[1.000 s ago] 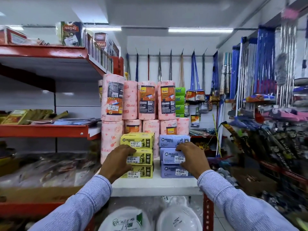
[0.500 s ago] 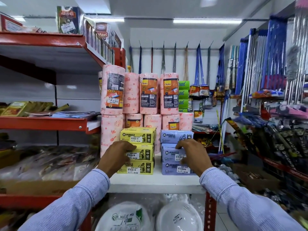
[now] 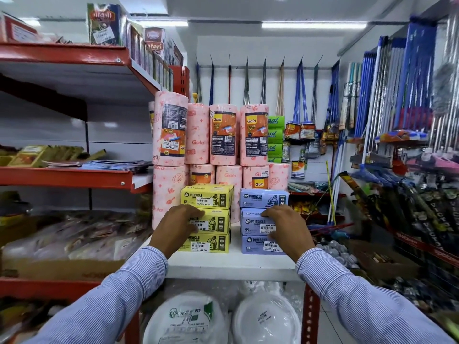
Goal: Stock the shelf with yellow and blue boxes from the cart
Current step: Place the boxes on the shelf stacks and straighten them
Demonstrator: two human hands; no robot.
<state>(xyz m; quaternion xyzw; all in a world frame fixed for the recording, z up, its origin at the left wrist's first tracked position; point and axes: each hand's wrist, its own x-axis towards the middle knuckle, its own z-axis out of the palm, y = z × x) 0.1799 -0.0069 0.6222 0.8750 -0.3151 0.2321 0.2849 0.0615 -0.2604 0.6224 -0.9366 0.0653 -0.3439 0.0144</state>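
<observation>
Three yellow boxes (image 3: 207,220) stand stacked on the white shelf (image 3: 231,265), in front of pink kitchen-towel rolls. Right beside them stands a stack of three blue boxes (image 3: 258,220). My left hand (image 3: 173,228) wraps the left front of the middle yellow box, fingers on its top edge and thumb below. My right hand (image 3: 289,232) holds the middle blue box the same way from its right side. The cart is out of view.
Pink kitchen-towel rolls (image 3: 223,137) fill the back of the shelf in two tiers. Red shelves (image 3: 64,177) with packets run along the left. Packs of white plates (image 3: 265,319) sit below. Brooms and mops (image 3: 397,95) hang on the right.
Both hands stay on the middle boxes of the two stacks. The view has shifted so the shelf sits slightly higher and closer. No box has visibly moved.
</observation>
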